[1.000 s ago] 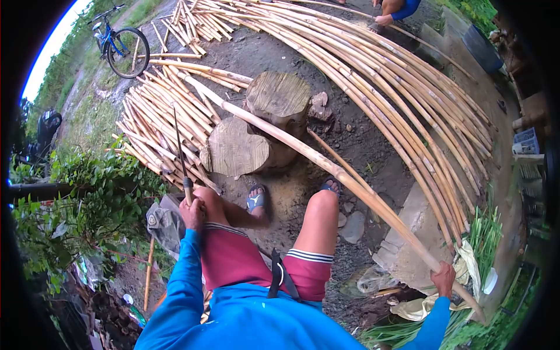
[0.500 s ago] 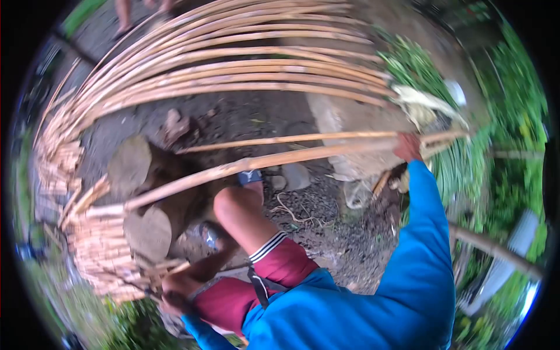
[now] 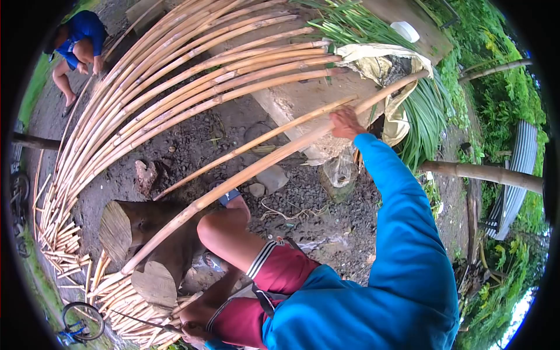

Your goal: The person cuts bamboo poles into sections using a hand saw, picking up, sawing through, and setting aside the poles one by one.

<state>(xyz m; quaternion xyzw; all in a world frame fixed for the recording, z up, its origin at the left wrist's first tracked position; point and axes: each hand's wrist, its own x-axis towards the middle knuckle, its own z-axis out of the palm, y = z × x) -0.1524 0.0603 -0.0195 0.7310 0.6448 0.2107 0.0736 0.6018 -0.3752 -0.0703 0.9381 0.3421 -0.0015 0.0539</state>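
Observation:
My right hand [image 3: 346,122] is closed round a thick bamboo pole [image 3: 256,166] near its far upper-right end. The pole slants down to the left, crossing over the two wood stumps [image 3: 115,230]. A thinner pole [image 3: 251,144] lies beside it, towards the long poles. At the lower left my left hand [image 3: 195,332] grips the handle of a long thin blade [image 3: 137,319], which points left over the short cut pieces. Part of that hand is hidden by the knee.
Long bamboo poles [image 3: 192,93] fan across the top. Short cut pieces [image 3: 125,303] lie lower left, near a bicycle [image 3: 81,322]. A crouching person [image 3: 84,41] is upper left. Pale cloth [image 3: 373,61] and green leaves [image 3: 429,116] lie upper right. A post [image 3: 484,174] stands right.
The view has swung to the right. My right hand still holds the pole, now nearer the middle of the view. The crouching person shows more fully than half a second ago.

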